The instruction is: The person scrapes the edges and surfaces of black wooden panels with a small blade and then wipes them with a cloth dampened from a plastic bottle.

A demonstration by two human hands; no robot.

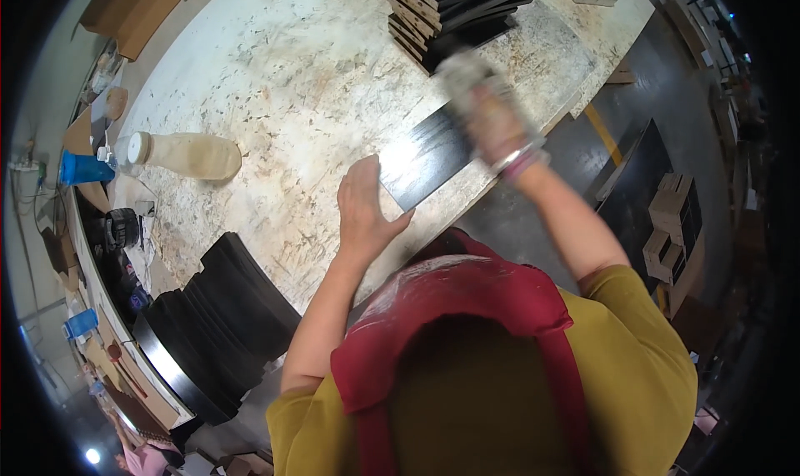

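Observation:
A black, glossy flat panel (427, 157) lies near the edge of the table in front of me. Against its left end rests my left hand (363, 211), fingers stretched out and the thumb spread toward the near corner. My right hand (497, 124), blurred by motion, is over the panel's right end. It is closed on a whitish cloth (468, 74), whose exact shape is smeared. The cloth and hand hide that end of the panel.
Beyond the cloth stands a stack of black panels (467, 9) with drilled brown edges. Another black stack (212, 322) is at the left. A bottle of cloudy liquid (187, 155) lies on the stained white table (283, 84). Brown-and-black pieces (671, 218) stand at the right.

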